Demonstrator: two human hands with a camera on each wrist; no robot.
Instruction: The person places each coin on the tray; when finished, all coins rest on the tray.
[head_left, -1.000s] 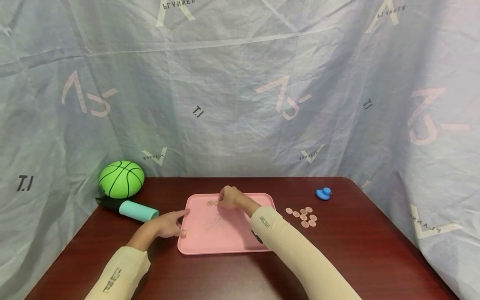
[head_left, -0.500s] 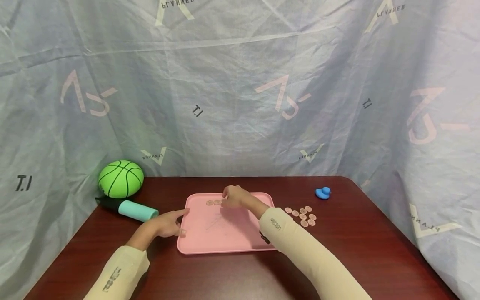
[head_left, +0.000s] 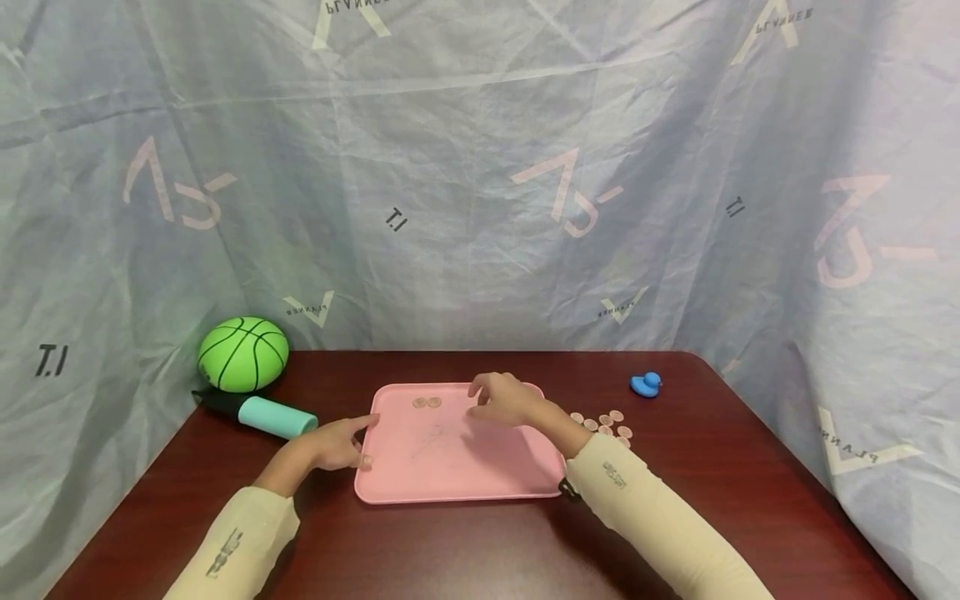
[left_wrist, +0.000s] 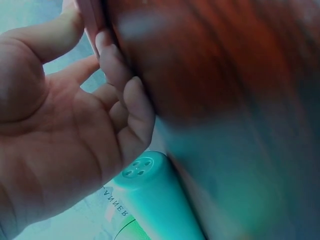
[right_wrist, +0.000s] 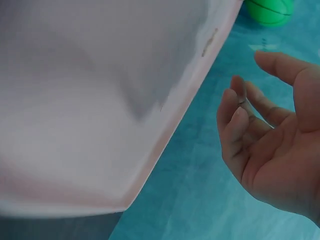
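A pink tray (head_left: 465,479) lies on the dark wooden table. My left hand (head_left: 335,444) grips its left edge, thumb and fingers spread along the rim; in the left wrist view, fingers (left_wrist: 117,67) curl at the tray's edge (left_wrist: 90,22). Two coins (head_left: 427,402) lie side by side near the tray's far left corner. Over the right half of the tray hovers my right hand (head_left: 510,402), fingers loosely bent and nothing between them. Several more coins (head_left: 605,420) are gathered on the table right of the tray, partly hidden by the right forearm.
A green ball (head_left: 243,354) sits at the table's far left corner, with a turquoise and black marker-shaped object (head_left: 273,417) in front of it. Far right is a blue toy duck (head_left: 646,385). A grey printed curtain (head_left: 480,275) hangs behind the table.
My right hand has moved right, away from the two coins, and its fingers have spread apart. The left hand stays at the tray's left edge.
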